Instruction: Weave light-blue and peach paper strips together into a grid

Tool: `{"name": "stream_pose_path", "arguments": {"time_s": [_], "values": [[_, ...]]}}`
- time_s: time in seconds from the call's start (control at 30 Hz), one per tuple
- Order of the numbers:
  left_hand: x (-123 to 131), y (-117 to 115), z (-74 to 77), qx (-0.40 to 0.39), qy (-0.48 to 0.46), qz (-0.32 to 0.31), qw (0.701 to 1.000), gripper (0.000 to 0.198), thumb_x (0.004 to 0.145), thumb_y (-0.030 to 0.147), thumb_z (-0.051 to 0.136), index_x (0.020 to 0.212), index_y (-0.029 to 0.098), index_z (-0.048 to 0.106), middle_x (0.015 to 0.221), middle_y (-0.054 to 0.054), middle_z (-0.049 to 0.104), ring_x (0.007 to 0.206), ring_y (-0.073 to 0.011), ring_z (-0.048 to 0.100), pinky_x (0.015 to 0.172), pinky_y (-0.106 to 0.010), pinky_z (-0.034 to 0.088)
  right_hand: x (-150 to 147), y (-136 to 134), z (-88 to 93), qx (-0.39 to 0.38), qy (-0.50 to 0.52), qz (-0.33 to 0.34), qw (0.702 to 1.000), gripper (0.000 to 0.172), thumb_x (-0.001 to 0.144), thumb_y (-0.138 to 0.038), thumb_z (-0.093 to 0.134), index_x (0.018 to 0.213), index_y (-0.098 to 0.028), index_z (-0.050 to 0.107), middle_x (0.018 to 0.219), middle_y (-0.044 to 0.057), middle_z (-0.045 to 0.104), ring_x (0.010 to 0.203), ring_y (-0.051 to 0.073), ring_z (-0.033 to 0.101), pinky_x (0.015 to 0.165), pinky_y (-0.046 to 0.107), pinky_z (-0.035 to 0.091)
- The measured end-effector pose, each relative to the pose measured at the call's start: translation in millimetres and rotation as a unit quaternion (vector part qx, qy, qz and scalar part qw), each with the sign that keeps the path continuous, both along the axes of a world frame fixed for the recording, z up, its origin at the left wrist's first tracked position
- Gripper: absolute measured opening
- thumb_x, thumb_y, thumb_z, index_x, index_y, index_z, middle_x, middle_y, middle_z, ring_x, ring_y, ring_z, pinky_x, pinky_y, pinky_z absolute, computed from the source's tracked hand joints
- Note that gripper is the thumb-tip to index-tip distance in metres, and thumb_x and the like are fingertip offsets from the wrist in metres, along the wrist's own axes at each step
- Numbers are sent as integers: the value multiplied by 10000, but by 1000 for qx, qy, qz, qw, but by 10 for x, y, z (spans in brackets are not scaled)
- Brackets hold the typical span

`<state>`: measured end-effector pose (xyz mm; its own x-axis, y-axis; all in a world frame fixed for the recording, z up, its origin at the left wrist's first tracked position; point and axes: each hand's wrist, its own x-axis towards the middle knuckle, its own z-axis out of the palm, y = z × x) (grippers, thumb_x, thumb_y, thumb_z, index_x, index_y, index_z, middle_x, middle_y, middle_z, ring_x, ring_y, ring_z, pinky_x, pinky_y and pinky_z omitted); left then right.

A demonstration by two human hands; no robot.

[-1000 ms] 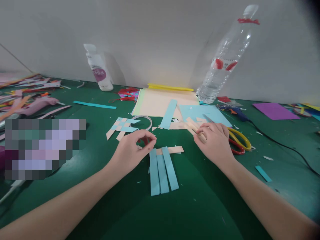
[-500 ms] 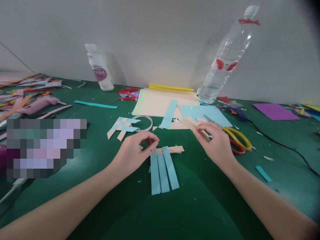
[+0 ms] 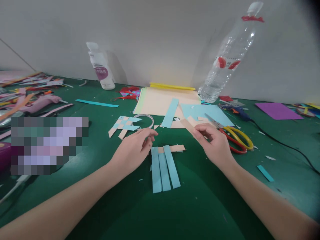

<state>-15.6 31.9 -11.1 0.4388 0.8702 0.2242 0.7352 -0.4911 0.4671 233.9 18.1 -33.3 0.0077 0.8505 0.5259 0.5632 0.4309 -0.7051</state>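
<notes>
My right hand (image 3: 213, 140) pinches a peach paper strip (image 3: 187, 126) between thumb and fingers, its free end pointing up and left. My left hand (image 3: 136, 143) hovers with loosely bent fingers, thumb and index apart and nothing visible between them. Just to its right, three blue paper strips (image 3: 165, 170) lie side by side on the table, their upper ends crossed by a peach strip (image 3: 178, 147). Beyond my left hand lies a small blue-and-peach woven paper piece (image 3: 122, 124), with a roll of clear tape (image 3: 151, 120) beside it.
Scissors (image 3: 238, 136) with yellow and red handles lie right of my right hand. Behind are paper sheets (image 3: 155, 103), a blue sheet (image 3: 207, 111), a white bottle (image 3: 100, 68) and a tall clear bottle (image 3: 222, 63). Paper scraps (image 3: 37, 85) and a pink glue gun (image 3: 42, 101) are at left.
My left thumb and index have moved apart from their near-pinch, and the hand has shifted slightly off the blue strips. The peach strip in my right hand has tilted and shows more fully.
</notes>
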Motion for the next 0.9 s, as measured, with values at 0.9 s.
{"name": "stream_pose_path", "arguments": {"time_s": [0.9], "values": [[23, -17, 7, -163, -136, 5, 977, 210, 877, 192, 363, 934, 181, 565, 940, -46, 652, 542, -105, 659, 476, -214, 494, -23, -16, 3, -12, -5, 5, 1000, 124, 855, -293, 542, 799, -202, 605, 834, 26, 634, 771, 160, 592, 723, 307, 496]]}}
